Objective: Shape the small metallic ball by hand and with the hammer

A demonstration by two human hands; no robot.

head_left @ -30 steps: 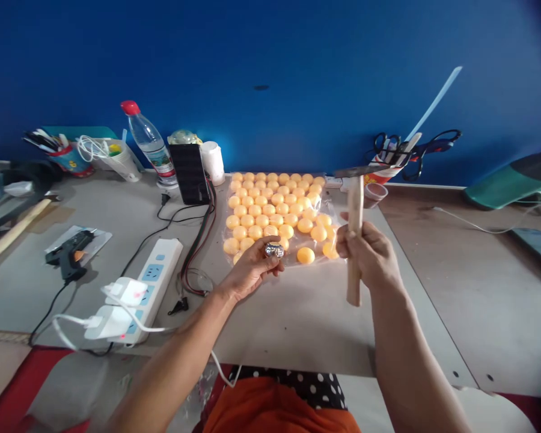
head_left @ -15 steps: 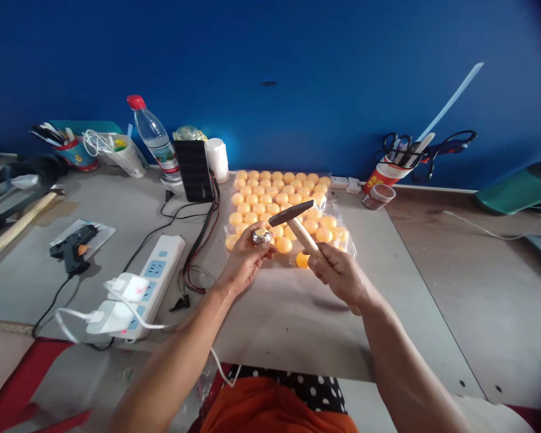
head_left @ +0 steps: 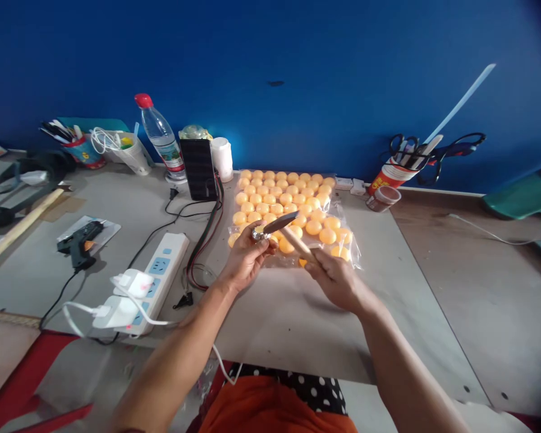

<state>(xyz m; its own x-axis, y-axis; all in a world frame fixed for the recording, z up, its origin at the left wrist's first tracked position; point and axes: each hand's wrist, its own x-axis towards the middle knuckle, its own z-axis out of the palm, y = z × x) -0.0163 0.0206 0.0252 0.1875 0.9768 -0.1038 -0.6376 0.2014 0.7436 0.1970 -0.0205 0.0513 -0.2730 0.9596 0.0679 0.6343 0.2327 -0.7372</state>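
My left hand is closed around a small, round, shiny silver object with a yellowish top; I cannot make out its kind. In my right hand is a hammer, gripped by its pale wooden handle. Its dark metal head reaches over to the silver object, one end at the yellowish top; whether they touch is unclear. Beyond both hands, several rows of orange balls lie in clear plastic bags on the grey table.
Left of my arm lie a power strip with white chargers, and a glue gun. A phone, a bottle and a white container stand by the blue wall. Rightward is a red cup of tools.
My right hand has brought the hammer down and left, so its head is now at the silver object. My left hand stays nearly in place. The view has shifted slightly.
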